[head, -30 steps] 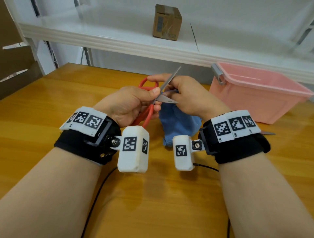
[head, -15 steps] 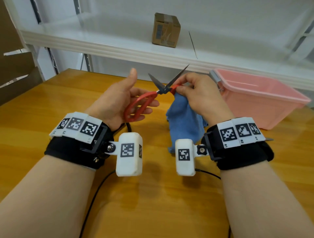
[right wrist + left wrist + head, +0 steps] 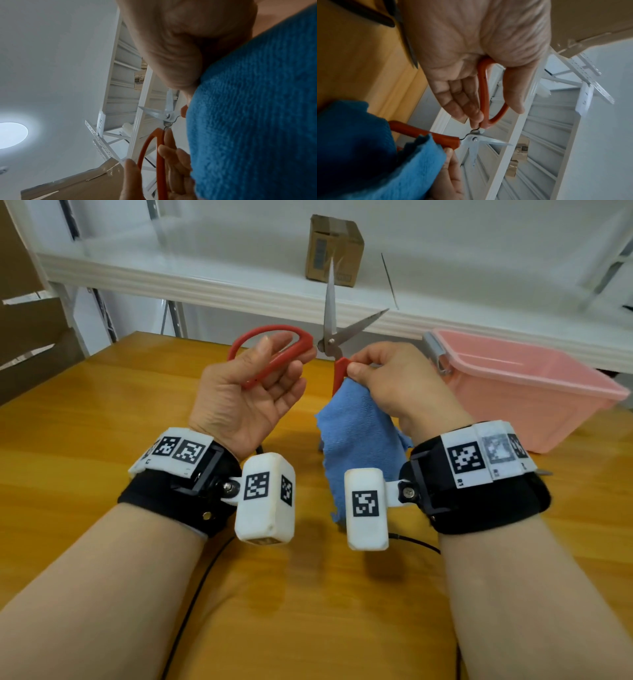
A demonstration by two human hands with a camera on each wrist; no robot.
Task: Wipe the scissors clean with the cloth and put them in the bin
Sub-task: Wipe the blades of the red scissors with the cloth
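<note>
Red-handled scissors are held up over the wooden table, blades spread apart and pointing up. My left hand, palm up, grips one red loop handle between thumb and fingers. My right hand pinches the other handle through the blue cloth, which hangs down toward the table. The left wrist view shows the scissors' pivot and the cloth folded over the handle. In the right wrist view the cloth fills the right side beside the open blades. The pink bin stands at the right.
A white shelf runs along the back of the table with a cardboard box on it. A dark-handled tool with a metal blade lies on the table near my left wrist. Cables trail toward me.
The scissors have risen and their blades now spread wider and point up. My left hand has turned palm up on the loop handle. My right hand has moved from the blades to the other handle.
</note>
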